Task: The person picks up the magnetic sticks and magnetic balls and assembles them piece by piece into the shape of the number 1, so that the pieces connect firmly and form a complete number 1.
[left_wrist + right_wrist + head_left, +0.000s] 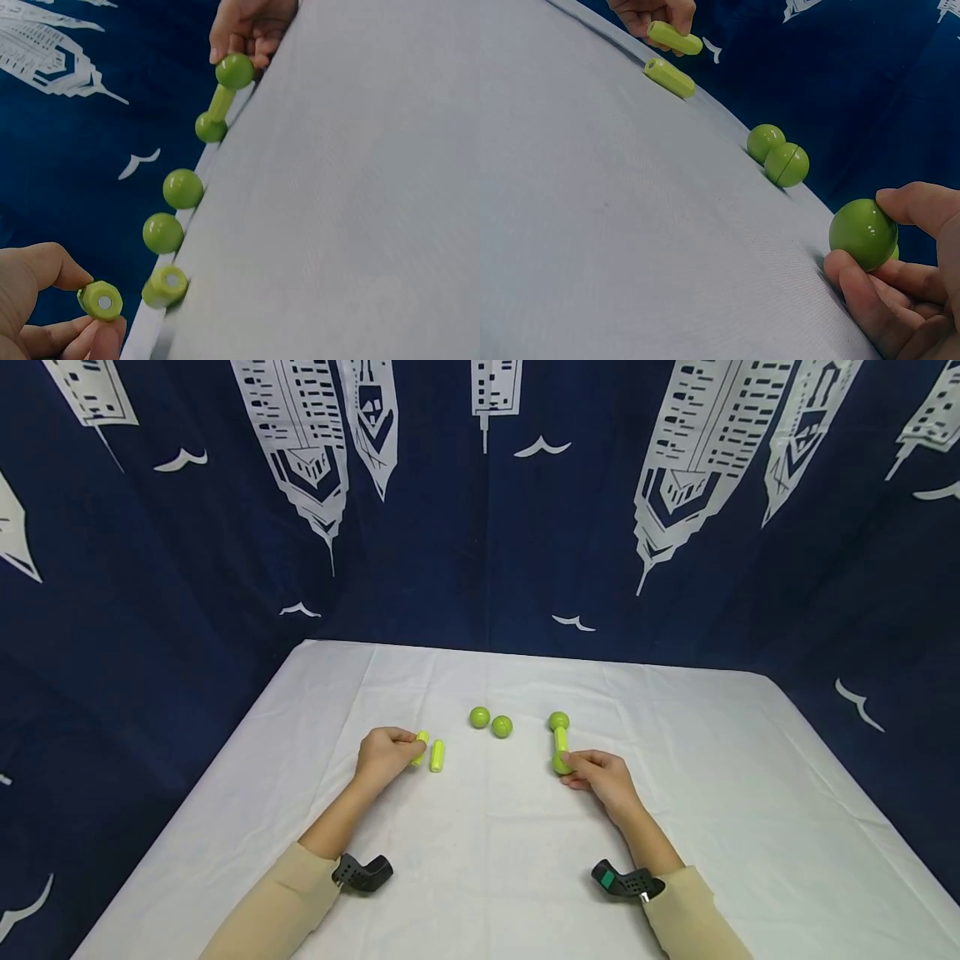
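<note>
My left hand (pixel 387 755) pinches a yellow-green rod (pixel 100 300) between thumb and fingers; a round grey disc shows in its end. Just right of it a second rod (pixel 437 756) lies on the table. On the right, two green balls and a rod form a dumbbell shape (pixel 560 739) pointing away from me. Its near ball (pixel 863 234) is pinched by my right hand (pixel 606 778), while its far ball (pixel 558 720) points toward the back. In the right wrist view the near ball hides most of the dumbbell.
Between the hands, farther back, a loose green ball (pixel 479 717) sits close to another green ball (pixel 502 727). A white cloth (pixel 487 868) covers the table. Behind it hangs a dark blue curtain (pixel 450 577) with white building prints.
</note>
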Demonstrator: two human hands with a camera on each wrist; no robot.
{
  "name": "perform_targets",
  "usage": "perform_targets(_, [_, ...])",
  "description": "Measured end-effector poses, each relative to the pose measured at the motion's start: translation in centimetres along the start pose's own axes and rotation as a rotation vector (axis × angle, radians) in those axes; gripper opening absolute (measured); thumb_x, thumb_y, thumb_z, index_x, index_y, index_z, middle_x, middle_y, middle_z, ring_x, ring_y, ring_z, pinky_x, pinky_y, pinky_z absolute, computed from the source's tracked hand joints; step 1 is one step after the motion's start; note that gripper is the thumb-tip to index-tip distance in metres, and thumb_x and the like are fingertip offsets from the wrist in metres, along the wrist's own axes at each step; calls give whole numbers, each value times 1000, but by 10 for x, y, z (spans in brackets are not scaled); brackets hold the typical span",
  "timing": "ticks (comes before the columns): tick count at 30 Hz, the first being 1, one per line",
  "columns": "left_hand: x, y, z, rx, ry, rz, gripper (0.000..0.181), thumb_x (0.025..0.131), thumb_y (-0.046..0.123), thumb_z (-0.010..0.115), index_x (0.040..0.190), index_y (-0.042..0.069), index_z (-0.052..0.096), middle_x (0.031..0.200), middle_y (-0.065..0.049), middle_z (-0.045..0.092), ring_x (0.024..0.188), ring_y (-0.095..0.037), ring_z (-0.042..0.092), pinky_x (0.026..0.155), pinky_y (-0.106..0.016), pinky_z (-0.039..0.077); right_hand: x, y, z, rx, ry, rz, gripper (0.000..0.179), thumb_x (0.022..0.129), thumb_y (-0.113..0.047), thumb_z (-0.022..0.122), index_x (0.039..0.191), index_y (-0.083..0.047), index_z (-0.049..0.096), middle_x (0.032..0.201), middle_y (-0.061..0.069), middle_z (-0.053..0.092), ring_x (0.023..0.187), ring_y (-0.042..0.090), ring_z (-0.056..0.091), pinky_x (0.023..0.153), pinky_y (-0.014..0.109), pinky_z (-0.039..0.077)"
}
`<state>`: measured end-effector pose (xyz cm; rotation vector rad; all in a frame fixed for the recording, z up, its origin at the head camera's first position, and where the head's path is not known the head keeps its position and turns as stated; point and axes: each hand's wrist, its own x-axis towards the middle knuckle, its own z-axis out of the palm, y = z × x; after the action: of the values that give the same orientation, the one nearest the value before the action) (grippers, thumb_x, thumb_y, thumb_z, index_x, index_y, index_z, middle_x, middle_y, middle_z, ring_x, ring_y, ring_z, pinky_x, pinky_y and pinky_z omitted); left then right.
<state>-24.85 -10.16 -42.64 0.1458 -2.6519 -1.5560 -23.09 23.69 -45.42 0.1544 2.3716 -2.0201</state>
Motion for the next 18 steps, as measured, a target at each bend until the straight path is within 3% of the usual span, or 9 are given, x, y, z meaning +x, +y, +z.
perform_targets(7, [-4, 16, 11, -233, -108, -68, 25, 82, 12, 69, 100, -5, 71, 94, -12, 69, 75, -14, 63, 64, -22, 54, -2, -1, -1, 5, -5, 11, 38, 93, -15, 66, 113, 16, 60, 87, 8, 69, 69, 12, 67, 65, 22, 56])
perform_targets(18, [-13, 32, 32, -325, -205, -104, 23, 82, 11, 72, 97, -6, 70, 88, -11, 68, 70, -13, 64, 62, -24, 56, -2, -2, 0, -5, 7, 8, 38, 93, -17, 66, 113, 15, 61, 88, 8, 69, 69, 12, 67, 65, 22, 57])
